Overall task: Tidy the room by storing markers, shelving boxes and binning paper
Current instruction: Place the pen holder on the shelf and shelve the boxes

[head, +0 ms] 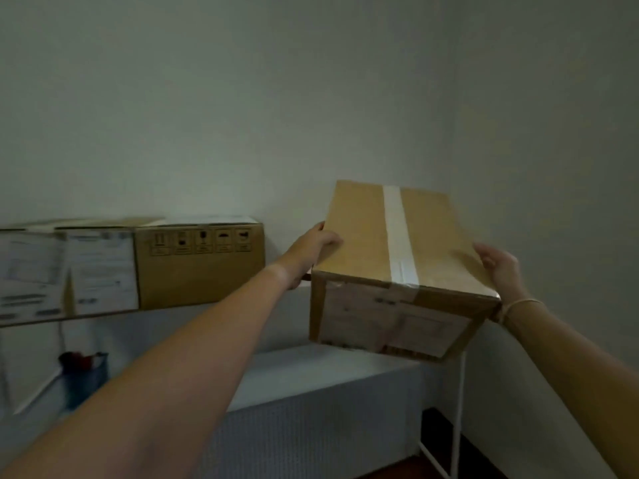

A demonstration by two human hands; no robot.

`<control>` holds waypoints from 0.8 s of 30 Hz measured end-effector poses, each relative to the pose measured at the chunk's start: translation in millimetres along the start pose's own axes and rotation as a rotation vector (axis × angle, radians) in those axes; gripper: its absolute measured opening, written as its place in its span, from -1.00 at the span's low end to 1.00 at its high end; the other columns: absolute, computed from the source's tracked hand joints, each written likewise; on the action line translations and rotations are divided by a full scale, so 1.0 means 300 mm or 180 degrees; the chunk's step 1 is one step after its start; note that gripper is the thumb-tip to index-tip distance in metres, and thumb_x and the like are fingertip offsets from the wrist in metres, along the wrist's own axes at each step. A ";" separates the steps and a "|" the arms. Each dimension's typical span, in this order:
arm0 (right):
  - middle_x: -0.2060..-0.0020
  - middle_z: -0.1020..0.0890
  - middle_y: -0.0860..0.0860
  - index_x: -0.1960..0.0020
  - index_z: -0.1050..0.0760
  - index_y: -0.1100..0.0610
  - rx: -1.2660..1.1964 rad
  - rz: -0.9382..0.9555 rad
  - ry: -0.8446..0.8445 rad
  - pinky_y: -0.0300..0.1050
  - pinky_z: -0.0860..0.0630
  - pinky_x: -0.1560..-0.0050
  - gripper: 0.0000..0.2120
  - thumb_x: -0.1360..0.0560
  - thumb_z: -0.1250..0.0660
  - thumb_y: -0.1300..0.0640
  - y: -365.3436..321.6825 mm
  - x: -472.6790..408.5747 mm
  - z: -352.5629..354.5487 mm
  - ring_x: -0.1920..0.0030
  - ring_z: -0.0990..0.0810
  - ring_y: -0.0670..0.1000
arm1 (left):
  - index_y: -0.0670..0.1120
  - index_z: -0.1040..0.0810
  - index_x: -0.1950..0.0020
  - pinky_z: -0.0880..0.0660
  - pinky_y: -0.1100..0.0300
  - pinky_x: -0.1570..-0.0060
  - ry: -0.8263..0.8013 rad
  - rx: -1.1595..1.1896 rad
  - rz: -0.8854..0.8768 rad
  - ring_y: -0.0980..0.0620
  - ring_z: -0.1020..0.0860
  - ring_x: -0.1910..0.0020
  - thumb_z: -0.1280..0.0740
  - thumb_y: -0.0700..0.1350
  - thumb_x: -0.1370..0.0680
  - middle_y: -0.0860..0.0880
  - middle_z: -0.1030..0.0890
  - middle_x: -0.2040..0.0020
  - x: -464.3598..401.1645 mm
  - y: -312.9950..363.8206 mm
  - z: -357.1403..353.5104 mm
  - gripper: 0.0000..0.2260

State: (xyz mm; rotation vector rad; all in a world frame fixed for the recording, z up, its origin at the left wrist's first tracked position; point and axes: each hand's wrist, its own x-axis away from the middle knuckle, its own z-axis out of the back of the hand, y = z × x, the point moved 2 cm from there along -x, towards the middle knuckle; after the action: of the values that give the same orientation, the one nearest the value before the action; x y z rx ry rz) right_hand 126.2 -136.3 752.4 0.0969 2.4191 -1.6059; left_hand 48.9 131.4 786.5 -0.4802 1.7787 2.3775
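Observation:
A brown cardboard box [363, 236] sealed with a strip of clear tape is held up at the right end of the top shelf [287, 288], tilted with its near end lower. My left hand [311, 250] grips its left side and my right hand [501, 267] grips its right side. Further left on the same shelf sits a second cardboard box [200, 267] with handling symbols printed on it. At the far left is a third box [69, 271] covered in white paper labels. A blue mesh cup [84, 378] with dark markers stands on a lower level.
The shelf unit has thin white metal legs [458, 420] at the right. A white shelf board [311, 375] lies below the held box. Plain walls meet in a corner behind it. Dark floor [435, 440] shows at the bottom right.

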 end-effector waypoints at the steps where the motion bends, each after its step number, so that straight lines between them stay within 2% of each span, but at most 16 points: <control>1: 0.59 -0.60 -0.02 0.54 -0.62 0.13 -0.0089 -0.0083 -0.0148 -0.37 -0.44 0.57 -0.49 -0.52 -0.16 0.14 0.009 -0.011 -0.065 0.51 -0.56 0.00 | -0.08 -0.42 -0.18 -0.45 0.12 0.18 0.0091 0.0033 0.0019 -0.04 -0.53 0.13 -0.19 -0.12 -0.55 -0.09 -0.54 0.05 0.003 0.005 0.062 -0.78; 2: 0.54 -0.63 0.01 0.41 -0.65 0.15 -0.0173 -0.0208 -0.0333 -0.33 -0.50 0.52 -0.58 -0.51 -0.16 0.10 0.016 -0.017 -0.117 0.50 -0.59 0.01 | -0.08 -0.43 -0.19 -0.44 0.10 0.17 0.0143 0.0062 0.0064 -0.06 -0.52 0.11 -0.19 -0.10 -0.52 -0.10 -0.53 0.03 0.001 0.001 0.112 -0.75; 4: 0.47 -0.64 0.04 0.18 -0.58 0.19 -0.0279 -0.0382 -0.0564 -0.23 -0.56 0.41 -0.70 -0.52 -0.16 0.04 0.037 -0.044 -0.206 0.50 -0.61 0.00 | -0.03 -0.44 -0.17 -0.43 0.13 0.22 0.0240 0.0057 0.0206 -0.05 -0.51 0.13 -0.19 -0.05 -0.52 -0.08 -0.52 0.04 -0.005 -0.004 0.196 -0.76; 6: 0.51 -0.62 0.04 0.15 -0.51 0.19 -0.0252 -0.0418 -0.0560 -0.19 -0.54 0.36 -0.72 -0.53 -0.16 0.02 0.060 -0.082 -0.248 0.52 -0.60 -0.01 | 0.07 -0.42 -0.12 -0.37 0.18 0.26 0.0296 -0.0026 0.0365 0.02 -0.46 0.20 -0.19 0.02 -0.52 -0.03 -0.48 0.07 -0.004 0.006 0.235 -0.81; 7: 0.53 -0.62 0.03 0.14 -0.50 0.18 -0.0265 -0.0472 -0.0580 -0.21 -0.55 0.37 -0.72 -0.53 -0.17 -0.01 0.076 -0.103 -0.269 0.53 -0.60 -0.01 | 0.10 -0.41 -0.10 -0.34 0.19 0.24 0.0356 -0.0110 0.0438 0.05 -0.44 0.19 -0.18 0.06 -0.53 -0.03 -0.46 0.02 -0.003 0.014 0.250 -0.83; 8: 0.53 -0.62 0.03 0.14 -0.50 0.18 -0.0270 -0.0548 -0.0629 -0.23 -0.56 0.40 -0.70 -0.53 -0.17 -0.04 0.086 -0.113 -0.282 0.53 -0.60 0.00 | 0.11 -0.42 -0.12 -0.32 0.18 0.17 0.0370 -0.0202 0.0466 0.07 -0.43 0.14 -0.17 0.09 -0.54 -0.06 -0.44 -0.07 -0.014 0.016 0.258 -0.81; 9: 0.53 -0.63 0.03 0.16 -0.51 0.16 -0.0289 -0.0607 -0.0674 -0.24 -0.56 0.42 -0.69 -0.52 -0.18 -0.07 0.100 -0.128 -0.295 0.53 -0.60 0.00 | 0.13 -0.42 -0.20 -0.32 0.16 0.04 0.0372 -0.0309 0.0435 0.06 -0.44 0.00 -0.14 0.10 -0.57 -0.07 -0.41 -0.20 -0.022 0.021 0.260 -0.77; 11: 0.52 -0.63 0.03 0.19 -0.52 0.14 -0.0317 -0.0659 -0.0630 -0.23 -0.56 0.42 -0.66 -0.50 -0.19 -0.12 0.122 -0.157 -0.308 0.53 -0.60 0.01 | 0.05 -0.22 -0.49 -0.20 0.10 -0.22 0.0253 -0.0432 0.0271 0.00 -0.28 -0.38 -0.11 0.10 -0.60 -0.02 -0.24 -0.48 -0.038 0.019 0.251 -0.55; 12: 0.51 -0.64 0.03 0.19 -0.52 0.14 -0.0347 -0.0660 -0.0572 -0.23 -0.56 0.42 -0.64 -0.49 -0.18 -0.15 0.125 -0.174 -0.318 0.52 -0.61 0.01 | 0.00 -0.12 -0.54 -0.15 0.11 -0.26 0.0255 -0.0493 0.0171 -0.01 -0.19 -0.47 -0.12 0.11 -0.60 0.00 -0.17 -0.53 -0.057 0.013 0.251 -0.47; 14: 0.47 -0.66 0.04 0.13 -0.56 0.14 -0.0376 -0.0636 -0.0373 -0.21 -0.57 0.34 -0.58 -0.47 -0.19 -0.21 0.130 -0.219 -0.330 0.46 -0.62 0.02 | -0.06 -0.12 -0.55 -0.14 0.13 -0.34 0.0462 -0.0734 0.0017 -0.02 -0.17 -0.50 -0.17 0.15 -0.57 -0.01 -0.19 -0.53 -0.084 0.004 0.249 -0.39; 16: 0.39 -0.65 0.03 0.03 -0.59 0.14 -0.0325 -0.0473 0.0104 -0.12 -0.54 0.17 -0.55 -0.43 -0.22 -0.23 0.131 -0.283 -0.333 0.32 -0.61 0.05 | -0.06 -0.24 -0.50 -0.18 0.08 -0.42 0.0688 -0.1207 -0.0184 -0.02 -0.24 -0.47 -0.23 0.19 -0.52 -0.04 -0.28 -0.50 -0.110 -0.009 0.256 -0.38; 18: 0.36 -0.63 0.01 0.14 -0.62 0.11 -0.0063 -0.0182 0.0563 -0.04 -0.50 0.05 -0.57 -0.43 -0.19 -0.22 0.132 -0.346 -0.336 0.19 -0.55 0.07 | -0.03 -0.39 -0.42 -0.26 0.08 -0.38 0.0797 -0.1714 -0.0418 -0.01 -0.34 -0.41 -0.26 0.18 -0.51 -0.04 -0.38 -0.43 -0.126 -0.036 0.261 -0.47; 20: 0.21 -0.62 0.06 0.18 -0.63 0.11 0.0300 0.0059 0.0874 0.01 -0.47 -0.08 -0.54 -0.46 -0.11 -0.20 0.139 -0.384 -0.349 0.09 -0.51 0.08 | -0.02 -0.47 -0.35 -0.31 0.16 -0.29 0.0778 -0.2021 -0.0562 0.02 -0.39 -0.37 -0.29 0.18 -0.50 -0.01 -0.44 -0.38 -0.134 -0.058 0.264 -0.52; 22: 0.12 -0.59 0.10 0.16 -0.62 0.13 0.0387 0.0224 0.1175 0.00 -0.42 -0.08 -0.52 -0.51 -0.05 -0.15 0.157 -0.410 -0.357 0.07 -0.48 0.08 | -0.01 -0.51 -0.32 -0.32 0.11 -0.33 0.0707 -0.2499 -0.0695 0.03 -0.39 -0.37 -0.31 0.24 -0.46 0.00 -0.46 -0.39 -0.150 -0.069 0.268 -0.49; 24: 0.13 -0.59 0.09 0.11 -0.61 0.15 0.0451 0.0394 0.1418 -0.07 -0.37 -0.01 -0.52 -0.55 0.00 -0.10 0.177 -0.426 -0.365 0.09 -0.48 0.06 | 0.00 -0.52 -0.32 -0.35 0.12 -0.31 0.0485 -0.3327 -0.0965 0.01 -0.45 -0.32 -0.30 0.29 -0.44 0.00 -0.51 -0.34 -0.164 -0.058 0.266 -0.45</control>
State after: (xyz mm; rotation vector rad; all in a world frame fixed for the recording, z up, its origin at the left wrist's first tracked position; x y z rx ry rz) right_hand 242.6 -5.6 774.7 0.6823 2.5358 -1.8544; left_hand 86.5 216.5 807.0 -0.9483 0.2845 2.8784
